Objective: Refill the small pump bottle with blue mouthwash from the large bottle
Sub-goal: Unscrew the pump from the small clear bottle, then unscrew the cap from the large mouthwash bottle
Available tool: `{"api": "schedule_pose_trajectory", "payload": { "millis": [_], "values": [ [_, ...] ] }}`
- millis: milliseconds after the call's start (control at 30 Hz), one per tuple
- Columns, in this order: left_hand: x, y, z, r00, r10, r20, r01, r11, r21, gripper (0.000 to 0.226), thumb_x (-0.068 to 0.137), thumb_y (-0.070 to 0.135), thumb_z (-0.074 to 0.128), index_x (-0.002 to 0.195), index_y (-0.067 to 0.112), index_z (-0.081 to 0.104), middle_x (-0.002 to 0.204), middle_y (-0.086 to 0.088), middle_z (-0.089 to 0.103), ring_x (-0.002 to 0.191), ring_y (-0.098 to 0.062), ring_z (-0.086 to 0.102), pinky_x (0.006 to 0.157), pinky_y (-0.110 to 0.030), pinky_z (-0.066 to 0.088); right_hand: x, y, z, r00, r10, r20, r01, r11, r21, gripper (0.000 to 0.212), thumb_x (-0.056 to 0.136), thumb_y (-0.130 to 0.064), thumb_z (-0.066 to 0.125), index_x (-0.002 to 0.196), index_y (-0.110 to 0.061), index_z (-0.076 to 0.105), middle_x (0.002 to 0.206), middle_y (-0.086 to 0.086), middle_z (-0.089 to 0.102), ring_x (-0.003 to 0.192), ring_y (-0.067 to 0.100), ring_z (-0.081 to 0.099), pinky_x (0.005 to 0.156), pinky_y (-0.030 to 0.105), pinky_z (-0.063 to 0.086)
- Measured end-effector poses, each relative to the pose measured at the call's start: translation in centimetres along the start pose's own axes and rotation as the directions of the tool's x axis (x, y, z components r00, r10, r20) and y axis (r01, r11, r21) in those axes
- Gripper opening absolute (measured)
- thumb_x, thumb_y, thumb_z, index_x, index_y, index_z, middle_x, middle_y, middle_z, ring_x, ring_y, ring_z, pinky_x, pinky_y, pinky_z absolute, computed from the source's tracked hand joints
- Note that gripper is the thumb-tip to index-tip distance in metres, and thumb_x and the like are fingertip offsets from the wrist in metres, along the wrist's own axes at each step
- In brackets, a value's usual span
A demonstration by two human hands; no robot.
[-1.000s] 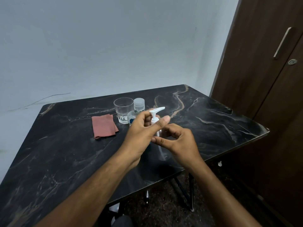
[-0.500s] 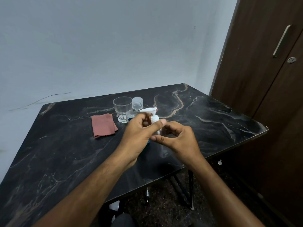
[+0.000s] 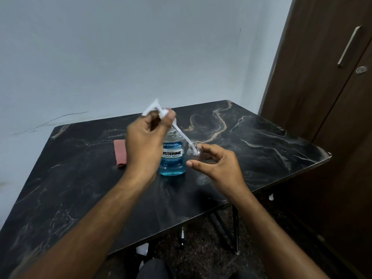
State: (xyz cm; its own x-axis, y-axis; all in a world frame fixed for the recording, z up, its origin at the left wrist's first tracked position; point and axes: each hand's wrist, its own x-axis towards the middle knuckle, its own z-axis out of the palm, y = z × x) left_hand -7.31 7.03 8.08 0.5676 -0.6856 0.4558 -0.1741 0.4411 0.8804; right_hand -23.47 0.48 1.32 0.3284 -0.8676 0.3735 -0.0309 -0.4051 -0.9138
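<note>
My left hand (image 3: 146, 141) grips the white pump head (image 3: 154, 109), lifted up and tilted left, its dip tube (image 3: 184, 138) still reaching down into the neck of the small clear bottle (image 3: 193, 152). My right hand (image 3: 216, 164) holds that small bottle upright on the table, fingers curled round it. Just behind and left of it stands the large mouthwash bottle (image 3: 172, 158), partly filled with blue liquid, its label facing me and its cap hidden by my left hand.
A folded reddish cloth (image 3: 120, 154) lies on the black marble-patterned table (image 3: 261, 146) to the left of the bottles. My left hand hides the drinking glass. A brown cupboard door (image 3: 322, 77) stands at the right, beyond the table's edge.
My left hand has pulled the pump head up and left out of the small bottle, so the dip tube now shows. My right hand stays on the bottle.
</note>
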Motion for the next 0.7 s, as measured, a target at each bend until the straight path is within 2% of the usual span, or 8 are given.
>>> {"api": "schedule_pose_trajectory", "payload": {
  "millis": [100, 167, 233, 300, 400, 467, 567, 700],
  "values": [
    [1.7, 1.0, -1.5, 0.993, 0.050, -0.106, -0.047, 0.998, 0.029, 0.018, 0.092, 0.038, 0.072, 0.085, 0.022, 0.076, 0.067, 0.013, 0.068, 0.064, 0.000, 0.057, 0.063, -0.015, 0.048, 0.2, 0.3, 0.1, 1.000, -0.002, -0.016, 0.002, 1.000, 0.021, 0.051, 0.066, -0.020, 0.092, 0.114, -0.017, 0.076, 0.108, -0.001, 0.077, 0.101, 0.018, 0.073, 0.092, 0.043, 0.060],
    [2.7, 1.2, -2.5, 0.990, 0.052, -0.130, -0.041, 0.995, 0.090, 0.022, 0.094, 0.037, 0.069, 0.078, 0.022, 0.073, 0.068, 0.003, 0.062, 0.061, -0.005, 0.050, 0.060, -0.016, 0.045, 0.2, 0.5, 0.3, 0.998, -0.028, -0.048, 0.029, 0.999, 0.019, 0.054, 0.065, -0.027, 0.092, 0.115, -0.020, 0.075, 0.108, -0.003, 0.076, 0.102, 0.014, 0.072, 0.093, 0.038, 0.060],
    [3.4, 0.9, -3.7, 0.990, -0.004, -0.139, 0.019, 0.994, 0.103, 0.026, 0.097, 0.033, 0.066, 0.077, 0.017, 0.071, 0.066, -0.001, 0.058, 0.056, -0.006, 0.047, 0.056, -0.018, 0.044, 0.3, 0.7, 0.4, 0.995, -0.045, -0.087, 0.046, 0.999, 0.015, 0.059, 0.062, -0.036, 0.089, 0.117, -0.022, 0.075, 0.108, -0.004, 0.074, 0.101, 0.012, 0.071, 0.093, 0.035, 0.059],
    [3.8, -0.1, -4.9, 0.993, -0.075, -0.090, 0.093, 0.973, 0.211, 0.036, 0.098, 0.033, 0.064, 0.075, 0.005, 0.068, 0.060, -0.002, 0.053, 0.053, -0.010, 0.045, 0.057, -0.021, 0.041, 0.4, 1.0, 0.4, 0.993, -0.037, -0.110, 0.039, 0.999, 0.021, 0.059, 0.062, -0.036, 0.089, 0.117, -0.023, 0.074, 0.107, -0.003, 0.073, 0.101, 0.013, 0.072, 0.094, 0.035, 0.059],
    [4.1, -2.7, -6.5, 0.983, -0.184, 0.025, 0.137, 0.809, 0.572, 0.044, 0.097, 0.039, 0.063, 0.065, 0.010, 0.065, 0.051, 0.004, 0.045, 0.050, -0.014, 0.037, 0.058, -0.029, 0.028, 0.4, 1.5, 0.4, 0.993, -0.007, -0.114, 0.011, 1.000, 0.030, 0.050, 0.067, -0.025, 0.091, 0.114, -0.024, 0.075, 0.107, -0.001, 0.076, 0.102, 0.015, 0.073, 0.093, 0.041, 0.059],
    [4.0, -4.5, -7.0, 0.967, -0.249, 0.052, 0.128, 0.654, 0.745, 0.037, 0.097, 0.036, 0.064, 0.067, 0.015, 0.065, 0.048, 0.010, 0.049, 0.052, -0.013, 0.047, 0.055, -0.029, 0.028, 0.3, 1.6, 0.5, 0.994, 0.012, -0.111, -0.008, 0.999, 0.031, 0.045, 0.068, -0.023, 0.092, 0.109, -0.025, 0.076, 0.104, -0.003, 0.078, 0.101, 0.013, 0.074, 0.092, 0.042, 0.060],
    [3.4, -7.0, -7.1, 0.940, -0.333, 0.066, 0.108, 0.478, 0.872, 0.023, 0.095, 0.036, 0.066, 0.084, 0.016, 0.069, 0.067, 0.003, 0.056, 0.067, -0.018, 0.056, 0.057, -0.028, 0.032, 0.2, 1.8, 0.5, 0.994, 0.026, -0.104, -0.027, 1.000, -0.003, 0.044, 0.068, -0.024, 0.091, 0.110, -0.024, 0.076, 0.103, -0.006, 0.078, 0.099, 0.009, 0.073, 0.091, 0.040, 0.060],
    [3.1, -9.1, -7.1, 0.916, -0.398, 0.061, 0.092, 0.354, 0.931, 0.032, 0.090, 0.041, 0.072, 0.079, 0.011, 0.070, 0.065, -0.002, 0.057, 0.064, -0.018, 0.054, 0.053, -0.028, 0.032, 0.4, 1.9, 0.2, 0.992, 0.029, -0.126, -0.033, 0.999, -0.034, 0.045, 0.070, -0.022, 0.091, 0.113, -0.020, 0.075, 0.104, -0.005, 0.078, 0.100, 0.012, 0.073, 0.091, 0.042, 0.060]
  ]
}}
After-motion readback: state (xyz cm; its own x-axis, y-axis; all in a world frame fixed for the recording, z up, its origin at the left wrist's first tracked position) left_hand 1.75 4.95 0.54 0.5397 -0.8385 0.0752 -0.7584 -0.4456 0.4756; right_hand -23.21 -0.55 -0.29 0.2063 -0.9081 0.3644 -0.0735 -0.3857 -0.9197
